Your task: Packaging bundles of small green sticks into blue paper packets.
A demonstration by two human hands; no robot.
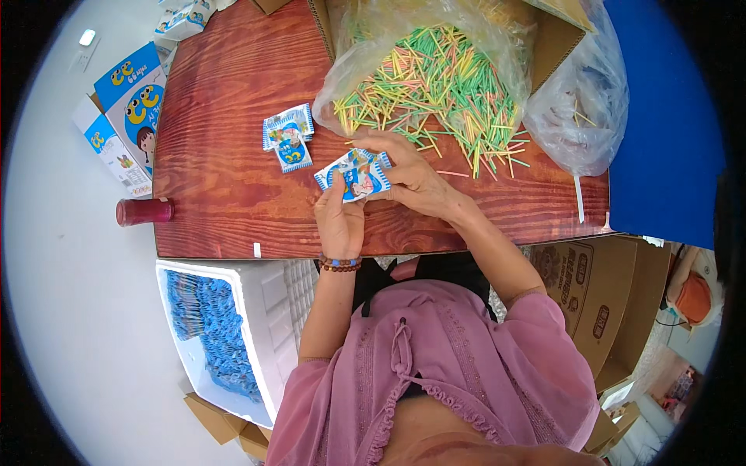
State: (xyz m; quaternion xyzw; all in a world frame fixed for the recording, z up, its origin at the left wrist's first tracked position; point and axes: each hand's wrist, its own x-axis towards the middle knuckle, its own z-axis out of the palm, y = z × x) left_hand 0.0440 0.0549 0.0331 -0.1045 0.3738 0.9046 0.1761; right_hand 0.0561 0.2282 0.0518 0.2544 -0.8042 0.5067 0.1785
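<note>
A small white and blue packet [364, 183] is held over the near middle of the table, its printed face up. My left hand [339, 221] pinches its lower left part, thumb on top; a beaded bracelet circles that wrist. My right hand [420, 185] grips the packet's right end, with bent fingers reaching over its upper edge. Whether the packet's top is open or sealed I cannot make out. Left of my hands, a few similar packets [293, 150] lie overlapping on the table. Beyond my right hand spreads a heap of thin yellow, green and pink sticks [466, 85].
The sticks spill from a clear plastic bag [342, 97] in a cardboard box [559, 46] on the red-brown wooden table [225, 101]. A red jar [144, 212] is at the left edge. Below it, a white foam box [268, 342] holds many blue packets. Brown cartons [583, 287] stand right.
</note>
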